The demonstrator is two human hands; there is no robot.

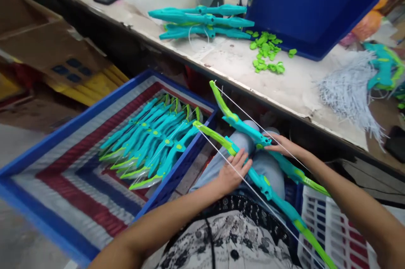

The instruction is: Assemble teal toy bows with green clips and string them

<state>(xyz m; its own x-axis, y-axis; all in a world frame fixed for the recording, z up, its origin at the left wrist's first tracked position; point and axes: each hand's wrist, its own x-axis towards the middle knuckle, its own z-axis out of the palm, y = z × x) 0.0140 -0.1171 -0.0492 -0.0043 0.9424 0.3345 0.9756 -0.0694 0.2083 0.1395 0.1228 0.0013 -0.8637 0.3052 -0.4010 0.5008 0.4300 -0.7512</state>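
Note:
Two teal toy bows with lime-green tips and white strings lie across my lap. My left hand (234, 171) is wrapped round the upper limb of the nearer toy bow (262, 182), its fingers over the limb and the string passing by them. The farther toy bow (245, 127) rests over my knees, and my right hand (283, 146) grips it near its middle, with the thumb side and part of the fingers hidden. Several more toy bows (155, 134) lie in a row in the blue-rimmed crate (186, 168) to my left.
Along the front runs a workbench (228, 58) with stacked teal bow parts (202, 20), small lime-green pieces (267, 47), a large blue bin (303, 3) and a bundle of white strings (348, 87). A white basket (332, 227) stands at my right, a cardboard box (47, 45) at the far left.

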